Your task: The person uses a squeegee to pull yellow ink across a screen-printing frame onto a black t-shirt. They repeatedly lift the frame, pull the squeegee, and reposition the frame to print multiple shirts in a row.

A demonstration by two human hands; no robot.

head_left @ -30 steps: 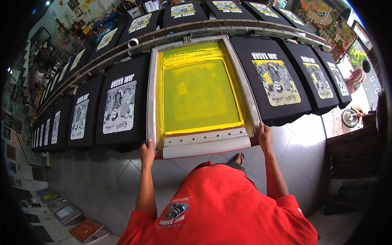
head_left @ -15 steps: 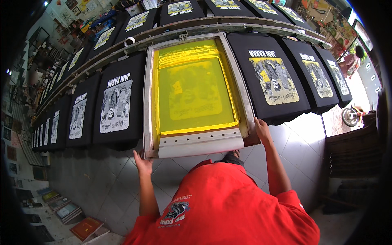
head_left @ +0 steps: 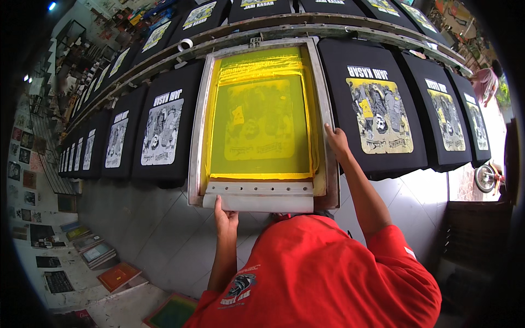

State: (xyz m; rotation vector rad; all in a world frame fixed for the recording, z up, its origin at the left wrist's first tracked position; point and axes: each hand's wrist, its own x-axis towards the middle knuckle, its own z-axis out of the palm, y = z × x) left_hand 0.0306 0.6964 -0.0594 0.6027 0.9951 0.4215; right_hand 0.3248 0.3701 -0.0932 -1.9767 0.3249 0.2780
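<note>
A screen printing frame (head_left: 198,164) with yellow-green mesh (head_left: 257,131) lies in front of me, on the near row of boards. Across its near end rests a squeegee (head_left: 257,204), a wide pale bar with a line of screws. My left hand (head_left: 225,218) holds the squeegee's near edge toward its left end, thumb on top and the other fingers partly hidden below. At the right rail of the frame, my right hand (head_left: 337,142) is closed round the outer edge, its fingertips partly out of sight. A printed design shows faintly through the mesh.
Black printed shirts on boards flank the frame: one with a grey print (head_left: 162,133) to the left, one with a yellow print (head_left: 378,117) to the right. Behind runs a long metal rail (head_left: 306,34) holding a tape roll (head_left: 185,44). A motorbike wheel (head_left: 484,178) stands far right.
My left hand has left the frame's near left corner and moved right onto the squeegee. My right hand has shifted farther up the right rail. The whole view has turned slightly.
</note>
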